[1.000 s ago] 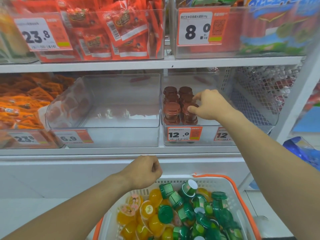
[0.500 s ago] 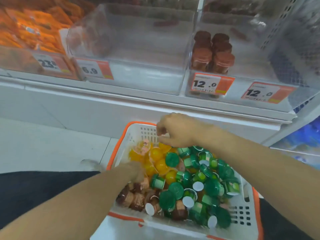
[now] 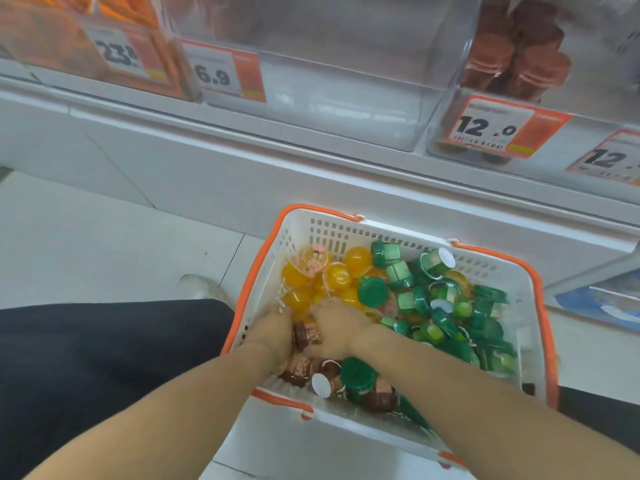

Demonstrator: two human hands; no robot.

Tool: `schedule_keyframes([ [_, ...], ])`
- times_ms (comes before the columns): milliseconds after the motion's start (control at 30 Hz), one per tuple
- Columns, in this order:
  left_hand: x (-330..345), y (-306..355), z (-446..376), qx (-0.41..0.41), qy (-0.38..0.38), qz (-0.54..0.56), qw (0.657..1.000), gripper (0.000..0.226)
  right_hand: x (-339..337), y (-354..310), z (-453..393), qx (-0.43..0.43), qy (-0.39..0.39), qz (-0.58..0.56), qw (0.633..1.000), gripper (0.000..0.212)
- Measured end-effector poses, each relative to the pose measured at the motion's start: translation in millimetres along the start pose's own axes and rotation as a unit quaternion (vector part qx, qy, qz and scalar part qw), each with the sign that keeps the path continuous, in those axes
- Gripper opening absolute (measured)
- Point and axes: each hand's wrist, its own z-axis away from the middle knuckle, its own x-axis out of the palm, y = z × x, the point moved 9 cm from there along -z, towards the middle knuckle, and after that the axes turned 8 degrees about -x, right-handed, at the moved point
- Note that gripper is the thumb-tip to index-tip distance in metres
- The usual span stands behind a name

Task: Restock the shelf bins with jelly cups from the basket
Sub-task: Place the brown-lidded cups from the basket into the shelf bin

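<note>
A white basket with an orange rim (image 3: 381, 230) stands on the floor below the shelf. It holds yellow jelly cups (image 3: 337, 277) at its far left, green jelly cups (image 3: 446, 306) on the right and brown jelly cups (image 3: 301, 368) at the near left. Both hands are down among the brown ones. My left hand (image 3: 273, 332) and my right hand (image 3: 334, 327) curl round a brown jelly cup (image 3: 306, 336) wedged between them; the fingertips are hidden. Up on the shelf, a clear bin (image 3: 446, 109) holds stacked brown cups (image 3: 519, 57).
A clear bin (image 3: 346, 98) tagged 6.9 sits left of the brown-cup bin, and a bin of orange packs (image 3: 52, 39) lies further left. The white shelf edge (image 3: 242, 133) overhangs the basket. My dark-trousered leg (image 3: 104, 358) is left of the basket, on pale floor tiles.
My right hand left the shelf bin and dropped into the basket beside my left hand. The view tilted down from the shelf to the basket. Both hands now close on brown cups.
</note>
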Motion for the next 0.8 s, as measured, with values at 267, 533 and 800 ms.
schedule_keyframes([
  [267,-9,-2,-3,-0.033,0.007,-0.003,0.999,0.038,8,4,14,0.007,0.102,0.017,0.995,0.039],
  [533,-46,-2,8,-0.027,0.022,-0.036,0.999,0.039,20,8,-2,0.038,0.114,0.018,0.993,0.074],
  [800,-118,-14,28,-0.043,-0.08,0.074,0.993,0.038,11,22,-6,0.039,0.136,-0.08,0.987,0.045],
])
